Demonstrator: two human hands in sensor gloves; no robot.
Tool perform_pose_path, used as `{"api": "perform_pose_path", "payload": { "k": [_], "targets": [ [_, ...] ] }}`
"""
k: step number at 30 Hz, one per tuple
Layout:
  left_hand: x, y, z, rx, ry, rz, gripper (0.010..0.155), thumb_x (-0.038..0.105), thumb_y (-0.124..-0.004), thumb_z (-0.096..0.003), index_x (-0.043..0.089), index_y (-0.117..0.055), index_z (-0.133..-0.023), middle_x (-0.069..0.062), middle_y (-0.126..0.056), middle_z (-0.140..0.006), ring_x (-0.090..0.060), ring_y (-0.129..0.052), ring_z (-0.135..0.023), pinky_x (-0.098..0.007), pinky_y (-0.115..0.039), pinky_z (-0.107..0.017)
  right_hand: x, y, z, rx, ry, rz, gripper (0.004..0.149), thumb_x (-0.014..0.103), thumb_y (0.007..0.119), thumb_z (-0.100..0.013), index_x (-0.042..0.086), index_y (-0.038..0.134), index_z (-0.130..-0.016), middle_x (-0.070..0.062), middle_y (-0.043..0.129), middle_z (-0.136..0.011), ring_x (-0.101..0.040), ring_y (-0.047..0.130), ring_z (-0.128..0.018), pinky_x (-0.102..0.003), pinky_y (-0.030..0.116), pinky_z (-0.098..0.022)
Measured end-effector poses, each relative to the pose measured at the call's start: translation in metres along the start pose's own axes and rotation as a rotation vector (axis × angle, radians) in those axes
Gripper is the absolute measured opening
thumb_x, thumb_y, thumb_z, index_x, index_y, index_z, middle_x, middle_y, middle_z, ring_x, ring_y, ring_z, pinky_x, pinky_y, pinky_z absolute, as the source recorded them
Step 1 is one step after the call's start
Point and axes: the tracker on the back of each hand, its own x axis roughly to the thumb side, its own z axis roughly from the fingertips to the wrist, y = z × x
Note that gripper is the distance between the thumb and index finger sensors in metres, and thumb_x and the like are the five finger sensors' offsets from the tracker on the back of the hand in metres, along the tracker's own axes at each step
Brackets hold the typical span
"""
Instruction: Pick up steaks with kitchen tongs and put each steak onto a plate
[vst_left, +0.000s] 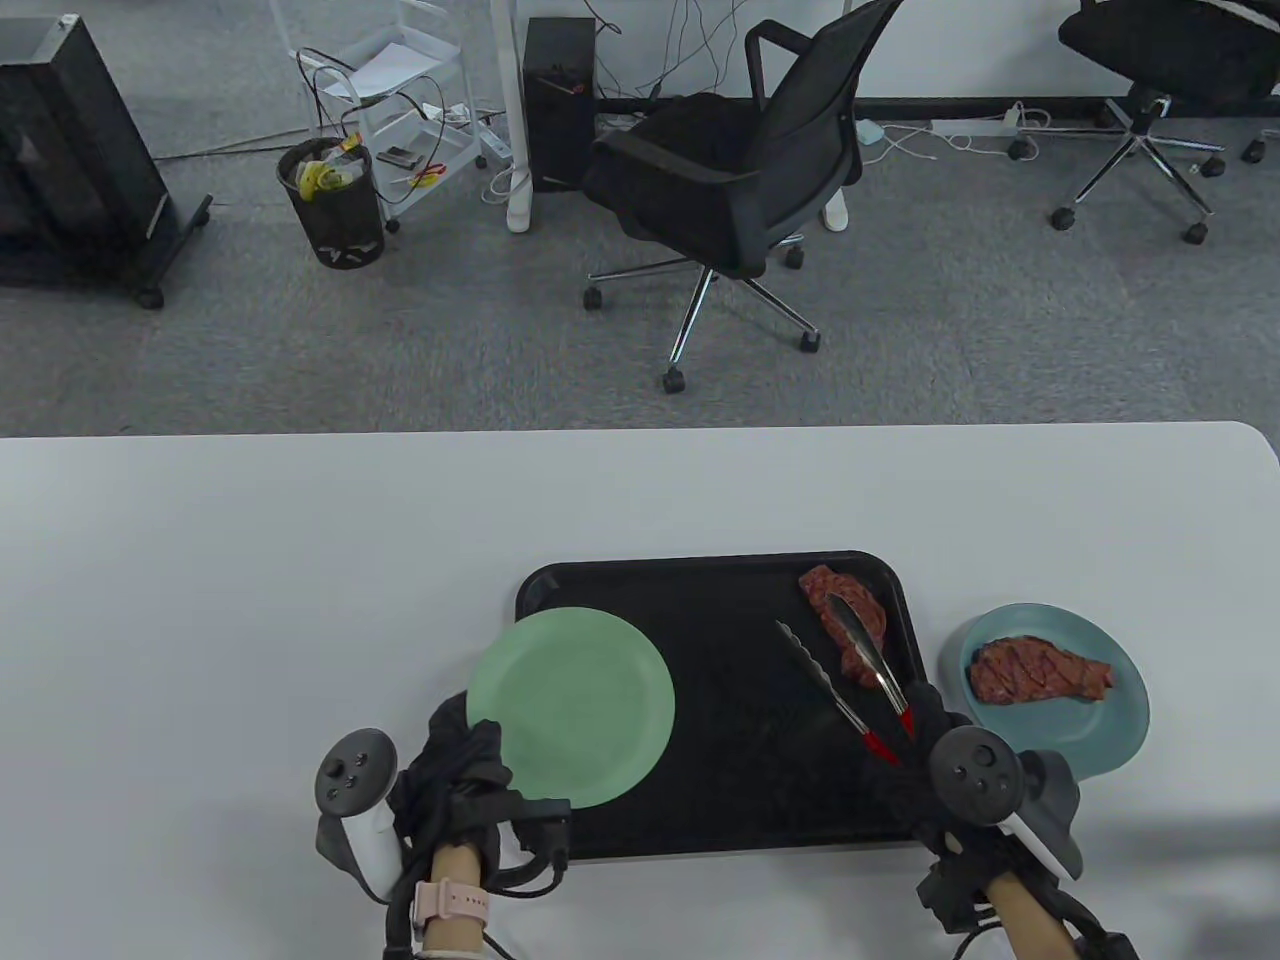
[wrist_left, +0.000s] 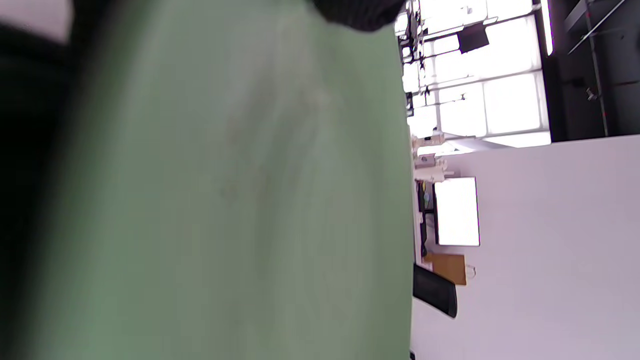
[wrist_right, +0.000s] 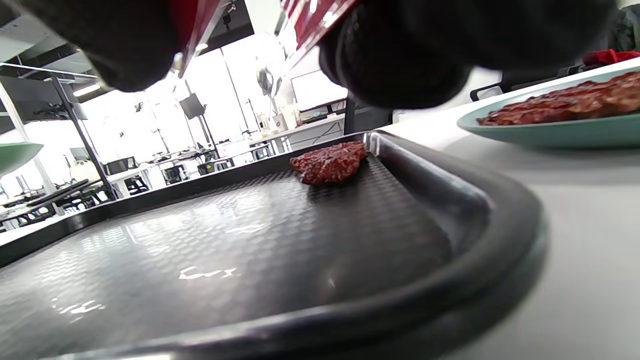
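A black tray (vst_left: 720, 800) lies near the table's front edge. One raw steak (vst_left: 845, 620) rests in its far right corner, also seen in the right wrist view (wrist_right: 330, 162). My right hand (vst_left: 930, 745) grips the red handles of metal tongs (vst_left: 845, 675), whose arms are spread; one arm lies over the steak, the other left of it. A second steak (vst_left: 1040, 672) sits on a blue plate (vst_left: 1115, 735) right of the tray. My left hand (vst_left: 465, 760) holds the near left rim of an empty green plate (vst_left: 570, 705) over the tray's left side; this green plate (wrist_left: 225, 200) fills the left wrist view.
The white table (vst_left: 250, 600) spreads wide to the left and behind the tray. Beyond its far edge stand a black office chair (vst_left: 730, 190), a waste bin (vst_left: 330, 205) and a wire cart on grey carpet.
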Motion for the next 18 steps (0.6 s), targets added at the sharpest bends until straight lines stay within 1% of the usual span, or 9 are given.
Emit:
{"api": "perform_pose_path", "payload": {
  "k": [1,3,6,10,15,18],
  "targets": [
    [-0.002,-0.005,0.001,-0.016,0.007,-0.016,0.055,0.022,-0.068,-0.0444,0.011,-0.057,-0.097,-0.017,-0.073,-0.083,-0.037,-0.097,-0.048,-0.032,-0.096,-0.022,0.0,0.0,0.0,0.001,0.006,0.004,0.091,0.053,0.081,-0.036,-0.001,0.049,-0.101,-0.025,0.074,-0.079,-0.035,0.085,-0.041,-0.042,0.08,-0.021],
    [-0.003,-0.01,0.003,-0.016,-0.003,-0.065,0.055,0.022,-0.068,-0.0444,0.011,-0.056,-0.097,-0.017,-0.072,-0.083,-0.037,-0.097,-0.048,-0.032,-0.096,-0.022,-0.001,0.001,-0.001,0.011,0.015,0.009,0.091,0.053,0.081,-0.036,-0.001,0.049,-0.101,-0.025,0.074,-0.079,-0.035,0.085,-0.041,-0.042,0.08,-0.021],
    [-0.003,-0.012,0.004,-0.021,-0.009,-0.106,0.056,0.022,-0.068,-0.0444,0.011,-0.056,-0.098,-0.017,-0.072,-0.083,-0.037,-0.097,-0.049,-0.032,-0.096,-0.022,-0.001,0.002,-0.001,0.024,0.026,0.035,0.091,0.053,0.081,-0.036,-0.001,0.049,-0.101,-0.025,0.074,-0.079,-0.035,0.085,-0.041,-0.042,0.08,-0.021],
    [-0.006,-0.012,0.005,-0.028,0.0,-0.096,0.056,0.022,-0.068,-0.0444,0.011,-0.056,-0.098,-0.017,-0.072,-0.083,-0.037,-0.097,-0.049,-0.032,-0.096,-0.023,-0.001,0.004,-0.003,0.034,0.046,0.063,0.091,0.054,0.081,-0.036,-0.001,0.049,-0.101,-0.025,0.074,-0.079,-0.035,0.085,-0.041,-0.042,0.08,-0.021],
    [-0.007,-0.013,0.004,-0.054,0.011,-0.054,0.056,0.023,-0.068,-0.0446,0.011,-0.055,-0.098,-0.017,-0.072,-0.083,-0.037,-0.097,-0.049,-0.032,-0.096,-0.023,-0.006,0.005,-0.009,0.039,0.132,0.116,0.092,0.054,0.081,-0.035,-0.002,0.048,-0.101,-0.025,0.073,-0.08,-0.035,0.085,-0.041,-0.042,0.079,-0.023],
    [-0.007,-0.015,0.004,-0.066,0.012,-0.058,0.056,0.023,-0.068,-0.0447,0.011,-0.055,-0.098,-0.017,-0.072,-0.083,-0.037,-0.097,-0.049,-0.032,-0.096,-0.023,-0.009,0.006,-0.013,0.053,0.17,0.127,0.092,0.054,0.081,-0.036,-0.002,0.048,-0.101,-0.025,0.073,-0.08,-0.035,0.085,-0.042,-0.042,0.079,-0.023]
  ]
}}
